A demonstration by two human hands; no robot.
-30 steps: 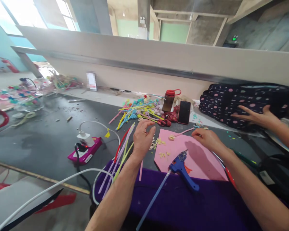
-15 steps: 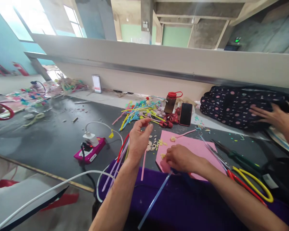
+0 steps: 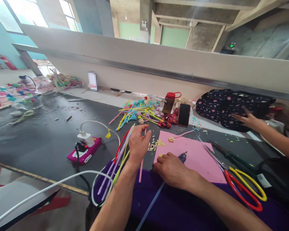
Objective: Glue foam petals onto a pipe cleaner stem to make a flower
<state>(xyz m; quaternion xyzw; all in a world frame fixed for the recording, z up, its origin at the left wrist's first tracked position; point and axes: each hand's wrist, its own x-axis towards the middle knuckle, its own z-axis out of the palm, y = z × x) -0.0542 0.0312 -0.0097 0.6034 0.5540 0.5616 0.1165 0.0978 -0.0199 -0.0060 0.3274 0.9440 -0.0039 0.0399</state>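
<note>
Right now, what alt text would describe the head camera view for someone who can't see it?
A person's right hand covers most of a glue gun over a pink sheet; the left hand is beside fuzzy coloured stems. Another person's hand is at a patterned bag.

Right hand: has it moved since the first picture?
Yes: the right hand moved left and toward the wearer, over the mat to its near left corner.
</note>
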